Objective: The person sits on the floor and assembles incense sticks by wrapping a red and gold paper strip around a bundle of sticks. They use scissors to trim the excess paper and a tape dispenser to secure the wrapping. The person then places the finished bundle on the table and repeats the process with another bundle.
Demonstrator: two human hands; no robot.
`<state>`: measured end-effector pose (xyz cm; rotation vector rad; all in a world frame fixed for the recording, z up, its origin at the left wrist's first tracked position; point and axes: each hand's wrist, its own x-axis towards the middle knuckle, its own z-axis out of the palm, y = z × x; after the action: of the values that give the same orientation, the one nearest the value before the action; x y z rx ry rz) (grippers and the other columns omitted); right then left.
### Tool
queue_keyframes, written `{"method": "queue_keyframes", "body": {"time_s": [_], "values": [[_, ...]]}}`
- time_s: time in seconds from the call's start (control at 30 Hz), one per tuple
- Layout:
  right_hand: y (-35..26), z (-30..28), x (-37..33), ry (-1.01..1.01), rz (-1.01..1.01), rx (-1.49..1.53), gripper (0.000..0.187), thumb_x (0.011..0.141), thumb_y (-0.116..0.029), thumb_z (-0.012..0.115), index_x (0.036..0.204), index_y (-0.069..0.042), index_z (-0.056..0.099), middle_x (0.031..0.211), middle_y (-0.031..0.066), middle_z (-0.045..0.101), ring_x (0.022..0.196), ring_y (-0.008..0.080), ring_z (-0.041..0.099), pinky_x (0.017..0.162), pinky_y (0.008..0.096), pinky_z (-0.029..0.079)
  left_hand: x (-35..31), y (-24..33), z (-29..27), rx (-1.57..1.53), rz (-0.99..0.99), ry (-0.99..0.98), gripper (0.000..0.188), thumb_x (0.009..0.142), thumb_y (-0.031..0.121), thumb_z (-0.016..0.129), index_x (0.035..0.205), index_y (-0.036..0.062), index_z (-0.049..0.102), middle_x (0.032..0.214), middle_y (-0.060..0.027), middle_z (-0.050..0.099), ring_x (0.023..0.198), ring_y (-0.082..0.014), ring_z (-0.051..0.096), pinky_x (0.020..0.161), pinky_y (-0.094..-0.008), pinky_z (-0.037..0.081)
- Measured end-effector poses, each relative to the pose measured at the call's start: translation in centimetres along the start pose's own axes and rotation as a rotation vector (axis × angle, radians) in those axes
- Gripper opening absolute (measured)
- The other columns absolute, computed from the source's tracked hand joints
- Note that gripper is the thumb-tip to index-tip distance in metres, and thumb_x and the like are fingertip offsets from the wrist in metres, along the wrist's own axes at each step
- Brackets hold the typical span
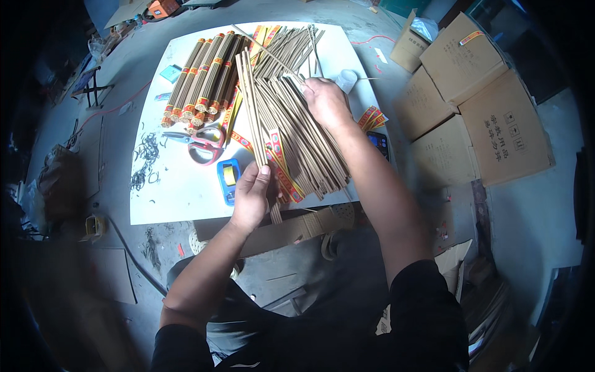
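Note:
My left hand is closed round the lower part of a small bunch of thin brown incense sticks, its thumb pressed on top. In my right hand, the fingers pinch a single incense stick that slants up to the far left. Beneath both hands spreads a loose pile of incense sticks. Red and yellow paper strips lie among them. Finished-looking bundles, wrapped in red and yellow bands, are stacked at the far left of the white table.
Left of the pile lie pink-handled scissors and a blue tape dispenser. A whitish cup and a dark phone are at the table's right side. Open cardboard boxes stand on the floor to the right.

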<state>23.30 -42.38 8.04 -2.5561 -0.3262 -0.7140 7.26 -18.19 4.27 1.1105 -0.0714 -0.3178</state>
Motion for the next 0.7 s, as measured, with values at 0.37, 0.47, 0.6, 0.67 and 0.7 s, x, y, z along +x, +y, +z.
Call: {"method": "queue_keyframes", "body": {"time_s": [0.37, 0.47, 0.6, 0.67, 0.7], "values": [[-14.9, -2.0, -9.7, -0.010, 0.453, 0.855, 0.027, 0.103, -0.017, 0.063, 0.088, 0.005, 0.071, 0.072, 0.0022, 0.068, 0.066, 0.0053, 0.056, 0.059, 0.0291, 0.046, -0.5, 2.0, 1.5, -0.089, 0.100, 0.064, 0.026, 0.111, 0.025, 0.057, 0.113, 0.0039, 0.071, 0.086, 0.0006, 0.067, 0.074, -0.0064, 0.057, 0.063, -0.0243, 0.047], [-15.1, 0.0, -12.1, 0.022, 0.677, 1.066, 0.037, 0.107, -0.031, 0.063, 0.090, 0.001, 0.070, 0.067, 0.0010, 0.064, 0.061, 0.0047, 0.055, 0.056, 0.0267, 0.045, -1.6, 2.5, 1.6, -0.007, -0.019, 0.013, 0.028, 0.111, 0.026, 0.056, 0.099, 0.0047, 0.070, 0.078, 0.0013, 0.065, 0.063, -0.0054, 0.053, 0.057, -0.0227, 0.041], [-15.1, 1.5, -12.7, 0.066, 0.624, 1.287, 0.028, 0.106, -0.028, 0.067, 0.103, -0.001, 0.070, 0.083, -0.0003, 0.067, 0.068, 0.0033, 0.058, 0.060, 0.0216, 0.048, -1.2, 0.9, 0.5, -0.076, -0.083, -0.018, 0.029, 0.111, 0.022, 0.055, 0.110, -0.0014, 0.073, 0.089, -0.0057, 0.072, 0.072, -0.0115, 0.066, 0.067, -0.0257, 0.055], [-14.6, 1.9, -12.6, 0.049, 0.583, 1.294, 0.022, 0.105, -0.023, 0.068, 0.105, -0.001, 0.070, 0.089, 0.0006, 0.068, 0.073, 0.0036, 0.059, 0.063, 0.0212, 0.049, -1.0, 1.0, 0.1, -0.077, -0.152, -0.019, 0.030, 0.111, 0.023, 0.056, 0.112, -0.0012, 0.073, 0.089, -0.0073, 0.072, 0.072, -0.0128, 0.068, 0.068, -0.0270, 0.057], [-14.2, 1.8, -12.6, 0.016, 0.599, 1.283, 0.021, 0.105, -0.021, 0.068, 0.105, -0.001, 0.070, 0.090, 0.0009, 0.068, 0.074, 0.0036, 0.059, 0.065, 0.0211, 0.049, -0.8, 1.0, -0.1, -0.078, -0.187, -0.021, 0.030, 0.111, 0.023, 0.056, 0.112, -0.0011, 0.074, 0.089, -0.0080, 0.073, 0.073, -0.0135, 0.068, 0.069, -0.0276, 0.058]]}}
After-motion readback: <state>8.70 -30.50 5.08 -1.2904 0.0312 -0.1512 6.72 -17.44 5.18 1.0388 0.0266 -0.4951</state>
